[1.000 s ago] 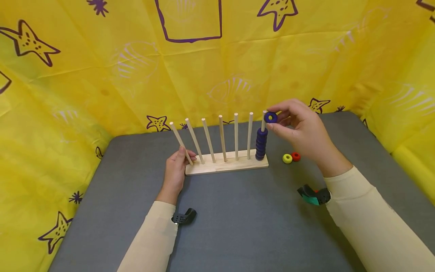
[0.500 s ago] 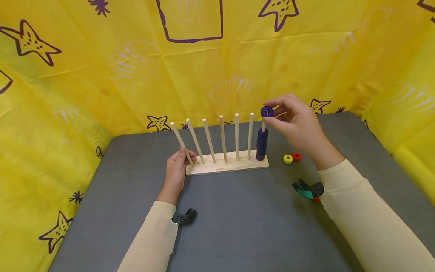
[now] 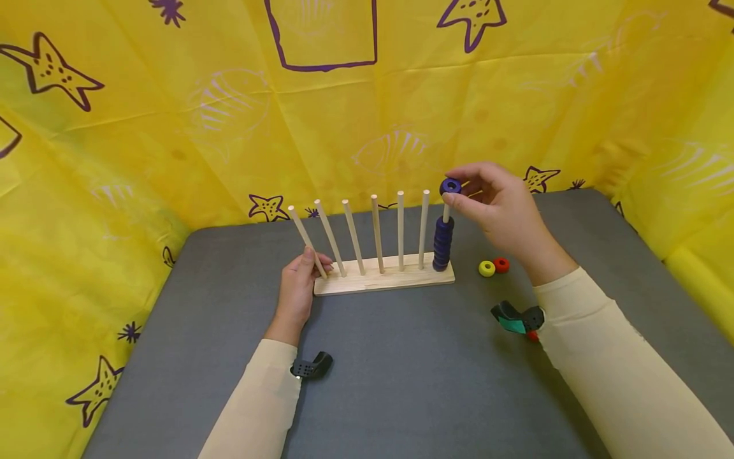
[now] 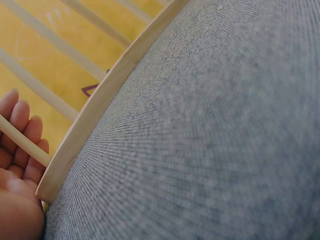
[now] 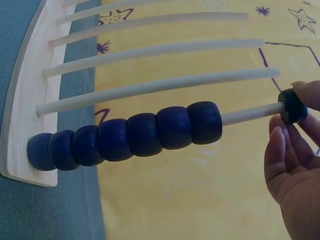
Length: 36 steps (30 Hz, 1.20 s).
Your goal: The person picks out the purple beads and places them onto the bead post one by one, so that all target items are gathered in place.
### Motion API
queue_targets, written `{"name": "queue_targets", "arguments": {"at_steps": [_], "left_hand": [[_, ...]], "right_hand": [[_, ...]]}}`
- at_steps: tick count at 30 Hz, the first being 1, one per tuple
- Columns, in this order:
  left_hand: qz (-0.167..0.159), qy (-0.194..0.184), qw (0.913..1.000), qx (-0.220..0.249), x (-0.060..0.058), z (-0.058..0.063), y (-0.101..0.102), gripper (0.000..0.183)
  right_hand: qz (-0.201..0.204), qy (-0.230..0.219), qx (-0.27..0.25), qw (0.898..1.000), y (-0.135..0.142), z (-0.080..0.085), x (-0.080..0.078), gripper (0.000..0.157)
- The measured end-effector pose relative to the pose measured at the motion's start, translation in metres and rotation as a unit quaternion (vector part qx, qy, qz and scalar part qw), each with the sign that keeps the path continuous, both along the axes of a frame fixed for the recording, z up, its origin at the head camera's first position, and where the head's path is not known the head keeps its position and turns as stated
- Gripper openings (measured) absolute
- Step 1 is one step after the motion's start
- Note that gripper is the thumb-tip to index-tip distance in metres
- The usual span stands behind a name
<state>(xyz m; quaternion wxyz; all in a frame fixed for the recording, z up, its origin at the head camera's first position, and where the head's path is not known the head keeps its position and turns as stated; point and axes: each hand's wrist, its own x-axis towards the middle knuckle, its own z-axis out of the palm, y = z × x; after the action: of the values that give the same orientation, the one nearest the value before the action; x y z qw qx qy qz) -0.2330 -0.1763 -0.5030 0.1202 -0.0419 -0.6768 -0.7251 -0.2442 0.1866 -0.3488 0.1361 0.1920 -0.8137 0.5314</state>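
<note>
A wooden peg rack (image 3: 383, 280) with a row of upright pegs stands on the table. My left hand (image 3: 295, 284) grips its left end, thumb beside the leftmost peg and fingers behind it, as the left wrist view shows. On the rightmost peg, several dark blue beads (image 5: 142, 135) are stacked up from the base. My right hand (image 3: 499, 210) pinches another dark blue bead (image 3: 450, 185) between thumb and fingers. In the right wrist view this bead (image 5: 293, 106) sits right at the peg's tip, above a bare stretch of peg.
A yellow bead (image 3: 487, 268) and a red bead (image 3: 501, 264) lie on the grey table (image 3: 395, 370) right of the rack. Another red piece (image 3: 532, 335) shows partly beneath the right wrist strap (image 3: 518, 317). A yellow patterned cloth (image 3: 321, 115) hangs behind and at both sides.
My right hand has moved left and slightly up, bringing the blue bead from beside the rightmost peg to its tip. The bead has tilted flatter. My left hand stays on the rack's end.
</note>
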Motion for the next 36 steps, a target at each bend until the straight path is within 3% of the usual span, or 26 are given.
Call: {"name": "queue_targets", "arguments": {"at_steps": [14,36], "left_hand": [[0.001,0.004,1.0,-0.003,0.001,0.001,0.001,0.063],[0.006,-0.001,0.9999,-0.013,0.001,0.0,0.001,0.06]], "right_hand": [[0.001,-0.037,0.015,0.999,0.001,-0.011,0.001,0.028],[0.002,-0.054,0.036,0.998,0.005,-0.04,0.004,0.032]]}}
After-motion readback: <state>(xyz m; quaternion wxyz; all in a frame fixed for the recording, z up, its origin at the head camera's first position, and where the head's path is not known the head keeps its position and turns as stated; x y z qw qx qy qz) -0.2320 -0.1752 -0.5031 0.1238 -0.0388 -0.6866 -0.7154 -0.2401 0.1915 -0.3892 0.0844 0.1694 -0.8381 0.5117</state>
